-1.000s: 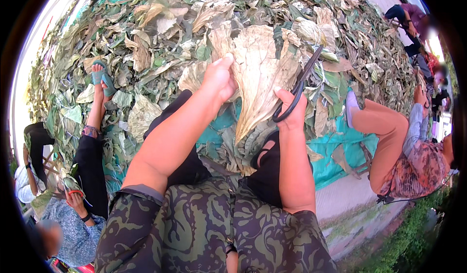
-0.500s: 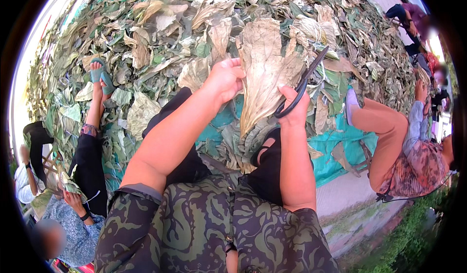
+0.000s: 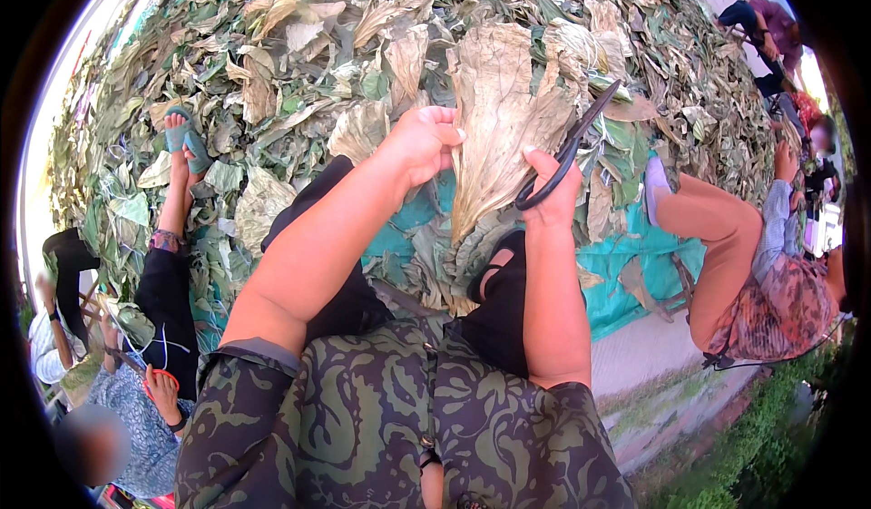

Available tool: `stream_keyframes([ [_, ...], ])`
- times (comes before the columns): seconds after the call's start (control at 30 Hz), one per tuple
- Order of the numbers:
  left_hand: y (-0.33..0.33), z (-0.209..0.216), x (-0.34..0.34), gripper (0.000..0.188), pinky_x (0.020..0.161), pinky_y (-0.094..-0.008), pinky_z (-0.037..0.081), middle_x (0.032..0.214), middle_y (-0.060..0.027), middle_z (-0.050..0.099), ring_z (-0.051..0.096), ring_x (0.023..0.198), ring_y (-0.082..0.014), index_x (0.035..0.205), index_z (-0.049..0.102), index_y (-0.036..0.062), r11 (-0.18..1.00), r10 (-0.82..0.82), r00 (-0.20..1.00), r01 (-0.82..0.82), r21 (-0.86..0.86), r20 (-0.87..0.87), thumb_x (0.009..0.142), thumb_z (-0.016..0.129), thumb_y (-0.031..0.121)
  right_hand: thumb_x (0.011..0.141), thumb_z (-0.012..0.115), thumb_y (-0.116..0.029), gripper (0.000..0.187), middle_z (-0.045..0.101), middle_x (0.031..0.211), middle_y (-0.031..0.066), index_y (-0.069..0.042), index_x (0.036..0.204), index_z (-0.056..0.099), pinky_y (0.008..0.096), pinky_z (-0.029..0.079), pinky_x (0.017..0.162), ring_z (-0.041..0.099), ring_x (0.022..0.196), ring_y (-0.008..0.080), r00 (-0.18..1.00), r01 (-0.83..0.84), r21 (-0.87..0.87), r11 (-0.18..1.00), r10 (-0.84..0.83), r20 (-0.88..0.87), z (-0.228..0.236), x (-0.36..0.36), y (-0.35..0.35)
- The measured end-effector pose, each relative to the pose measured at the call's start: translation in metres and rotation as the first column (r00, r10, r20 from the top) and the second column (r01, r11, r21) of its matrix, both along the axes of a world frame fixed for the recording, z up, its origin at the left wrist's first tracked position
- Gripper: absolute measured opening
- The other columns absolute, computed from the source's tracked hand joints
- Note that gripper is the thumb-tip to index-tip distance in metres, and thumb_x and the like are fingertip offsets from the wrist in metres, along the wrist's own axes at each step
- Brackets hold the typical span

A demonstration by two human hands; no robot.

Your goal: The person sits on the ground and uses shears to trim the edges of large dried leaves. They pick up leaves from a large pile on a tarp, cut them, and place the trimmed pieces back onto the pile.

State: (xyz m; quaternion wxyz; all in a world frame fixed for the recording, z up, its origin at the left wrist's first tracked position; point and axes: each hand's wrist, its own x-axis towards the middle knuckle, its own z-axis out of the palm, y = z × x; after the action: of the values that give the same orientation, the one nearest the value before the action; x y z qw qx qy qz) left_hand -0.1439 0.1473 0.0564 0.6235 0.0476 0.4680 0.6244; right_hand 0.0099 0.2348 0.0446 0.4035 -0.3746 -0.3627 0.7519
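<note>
The dried leaf (image 3: 499, 110) has edged up and rightward above the heap (image 3: 209, 73) — left hand (image 3: 425, 148) pinching its left edge, right hand (image 3: 552, 187) gripping dark scissors (image 3: 588, 126), thumb against the leaf. They're still positioning it, I'd judge.

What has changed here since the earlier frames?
The dried leaf shifted slightly up and right, with the right hand and black scissors; the left hand also moved right and now sits lower along the leaf's left edge. Unchanged: the right hand holds the scissors.
</note>
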Motion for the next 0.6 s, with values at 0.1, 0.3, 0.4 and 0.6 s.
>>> stream_keyframes([
  [0.1, 0.001, 0.001, -0.002, 0.021, 0.073, -0.0354, 0.051, 0.093, -0.0096, 0.059, 0.060, 0.081, -0.0197, 0.101, 0.051, -0.0004, 0.999, 0.038, 0.997, -0.038, 0.005, 0.071, 0.080, 0.048, -0.003, 0.066, 0.051, 0.010, 0.039, 0.056, 0.093, 0.0146, 0.008, 0.105, 0.046, 0.0350, 0.049, 0.073, 0.059, 0.080, 0.0255, 0.998, 0.009, -0.030, 1.000, -0.011, -0.054, 0.001, -0.002, 0.000],
  [0.3, 0.003, -0.003, 0.002, 0.015, 0.074, -0.0363, 0.051, 0.092, -0.0117, 0.058, 0.060, 0.082, -0.0223, 0.099, 0.049, -0.0014, 0.992, 0.125, 0.991, -0.123, -0.034, 0.042, 0.084, 0.045, 0.000, 0.070, 0.052, 0.008, 0.042, 0.056, 0.098, 0.0166, 0.008, 0.111, 0.044, 0.0381, 0.050, 0.077, 0.059, 0.085, 0.0279, 0.995, -0.041, -0.029, 0.999, 0.038, -0.088, 0.008, -0.002, -0.003],
  [0.4, 0.005, -0.008, 0.000, 0.017, 0.076, -0.0374, 0.050, 0.096, -0.0132, 0.056, 0.058, 0.086, -0.0237, 0.101, 0.046, -0.0024, 0.973, 0.225, 0.974, -0.223, -0.052, 0.036, 0.085, 0.044, 0.000, 0.070, 0.063, -0.002, 0.030, 0.055, 0.080, 0.0098, 0.003, 0.095, 0.047, 0.0303, 0.047, 0.058, 0.056, 0.065, 0.0198, 0.995, -0.087, -0.043, 0.995, 0.085, -0.054, 0.006, -0.001, -0.004],
  [0.6, 0.007, -0.004, 0.002, 0.014, 0.074, -0.0347, 0.051, 0.092, -0.0088, 0.057, 0.059, 0.081, -0.0201, 0.098, 0.047, 0.0018, 0.926, 0.376, 0.924, -0.375, -0.034, 0.069, 0.084, 0.048, 0.002, 0.066, 0.070, -0.004, 0.043, 0.059, 0.099, 0.0100, 0.004, 0.103, 0.051, 0.0291, 0.044, 0.082, 0.057, 0.085, 0.0175, 0.956, -0.286, 0.021, 0.958, 0.287, -0.066, 0.021, -0.017, -0.028],
])
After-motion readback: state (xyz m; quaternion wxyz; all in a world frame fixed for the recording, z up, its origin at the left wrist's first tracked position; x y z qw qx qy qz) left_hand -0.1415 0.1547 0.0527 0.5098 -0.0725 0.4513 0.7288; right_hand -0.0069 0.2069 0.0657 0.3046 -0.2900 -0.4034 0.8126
